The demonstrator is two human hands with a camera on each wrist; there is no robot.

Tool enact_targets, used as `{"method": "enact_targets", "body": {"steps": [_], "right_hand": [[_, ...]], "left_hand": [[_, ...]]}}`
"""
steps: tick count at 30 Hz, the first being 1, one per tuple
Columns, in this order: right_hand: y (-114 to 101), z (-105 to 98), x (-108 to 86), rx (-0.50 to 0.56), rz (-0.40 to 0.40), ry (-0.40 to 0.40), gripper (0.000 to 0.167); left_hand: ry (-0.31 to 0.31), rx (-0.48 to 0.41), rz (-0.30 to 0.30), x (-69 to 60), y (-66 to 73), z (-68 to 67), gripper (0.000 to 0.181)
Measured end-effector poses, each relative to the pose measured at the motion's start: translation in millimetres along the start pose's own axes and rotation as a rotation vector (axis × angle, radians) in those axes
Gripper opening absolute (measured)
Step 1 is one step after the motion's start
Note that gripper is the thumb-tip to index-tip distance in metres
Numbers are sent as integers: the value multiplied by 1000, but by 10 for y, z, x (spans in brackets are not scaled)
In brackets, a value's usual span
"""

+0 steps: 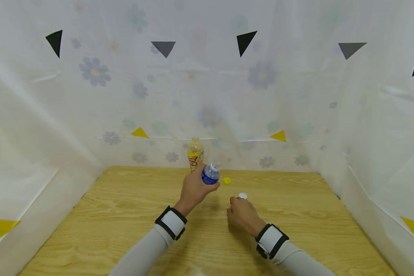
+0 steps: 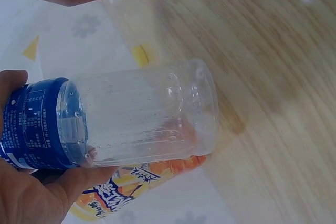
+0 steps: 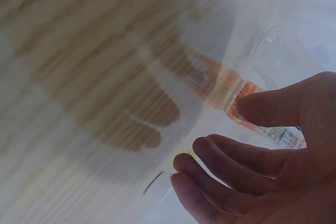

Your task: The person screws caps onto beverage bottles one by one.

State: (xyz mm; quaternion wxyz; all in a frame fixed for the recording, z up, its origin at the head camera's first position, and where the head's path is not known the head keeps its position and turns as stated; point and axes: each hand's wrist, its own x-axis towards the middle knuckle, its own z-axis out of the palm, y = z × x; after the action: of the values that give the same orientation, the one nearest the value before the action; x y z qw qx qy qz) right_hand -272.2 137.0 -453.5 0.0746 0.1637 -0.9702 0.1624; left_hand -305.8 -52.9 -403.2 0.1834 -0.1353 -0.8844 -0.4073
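Note:
My left hand [image 1: 194, 188] grips a clear plastic bottle [image 1: 211, 176] around its blue label. The bottle has no cap on its neck, and its lower part looks nearly see-through in the left wrist view. Beside the fingertips of my right hand [image 1: 244, 213] lies a white bottle cap [image 1: 243, 195] on the table. That hand's fingers are loosely bent with nothing between them in the right wrist view; whether a finger touches the cap I cannot tell. Behind the left hand stands a yellow-labelled drink bottle [image 1: 194, 153], also uncapped and partly hidden.
A yellow cap [image 1: 227, 180] lies on the wooden table [image 1: 124, 214], right of the held bottle. White flower-patterned sheeting [image 1: 207, 92] hangs behind the table and along both sides, with black, grey and yellow triangles on it.

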Motion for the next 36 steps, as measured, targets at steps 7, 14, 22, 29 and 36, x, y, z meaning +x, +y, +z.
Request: {"method": "enact_targets", "body": {"steps": [7,14,22,29,36], "right_hand": [[6,-137,169,43,28,13,20],[122,-431,474,32,79,31,31],[362,-506,643,29,157,11,28],[514,-302,536,56,201,-51,47],[553,-210,505,47,199,-90,27]], "left_hand": [[4,14,-4,-2,5,-3,66],[4,29,24,5,3,41,63],[7,54,24,0,11,67,65],[9,66,33,-10,21,72,64],[26,71,45,-3,20,82,61]]}}
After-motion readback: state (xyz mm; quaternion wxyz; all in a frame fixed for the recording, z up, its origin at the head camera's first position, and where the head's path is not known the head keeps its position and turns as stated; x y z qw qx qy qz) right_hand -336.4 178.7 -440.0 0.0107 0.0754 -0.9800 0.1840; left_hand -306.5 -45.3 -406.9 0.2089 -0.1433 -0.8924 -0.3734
